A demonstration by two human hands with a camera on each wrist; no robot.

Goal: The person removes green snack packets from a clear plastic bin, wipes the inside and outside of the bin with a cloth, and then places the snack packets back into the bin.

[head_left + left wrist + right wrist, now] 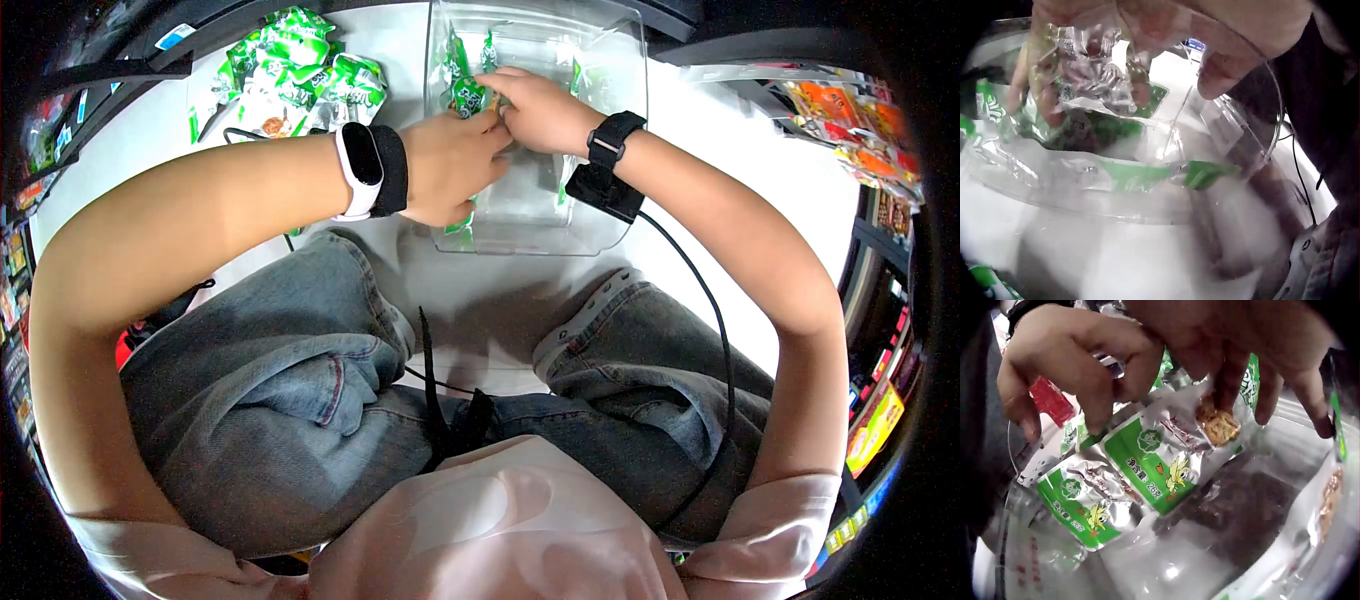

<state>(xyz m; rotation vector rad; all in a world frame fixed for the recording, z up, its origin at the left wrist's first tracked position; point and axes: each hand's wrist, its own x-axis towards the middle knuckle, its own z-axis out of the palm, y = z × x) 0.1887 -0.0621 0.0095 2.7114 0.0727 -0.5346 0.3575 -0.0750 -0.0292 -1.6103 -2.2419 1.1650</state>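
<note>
Green-and-silver snack packets [466, 97] [1154, 453] stand in a row along the left side of a clear plastic bin [540, 240] [1285, 409]. My left hand [450, 165] [1166, 31] [1072, 359] reaches over that side, its fingers spread and bent down around the packets' upper edges. The right hand [545, 112] [1247, 344] is inside the bin beside it, fingers pointing down, one touching a packet near its brown picture. In the left wrist view, plastic partly covers the green packets [1110, 128]. Whether either thumb pinches a packet is hidden.
A heap of similar green packets [290, 70] lies left of the bin on the white surface [700, 200]. More packets stand at the bin's right side. Shelves with colourful packages [850, 120] flank both sides; a black cable [725, 330] hangs from the right wrist.
</note>
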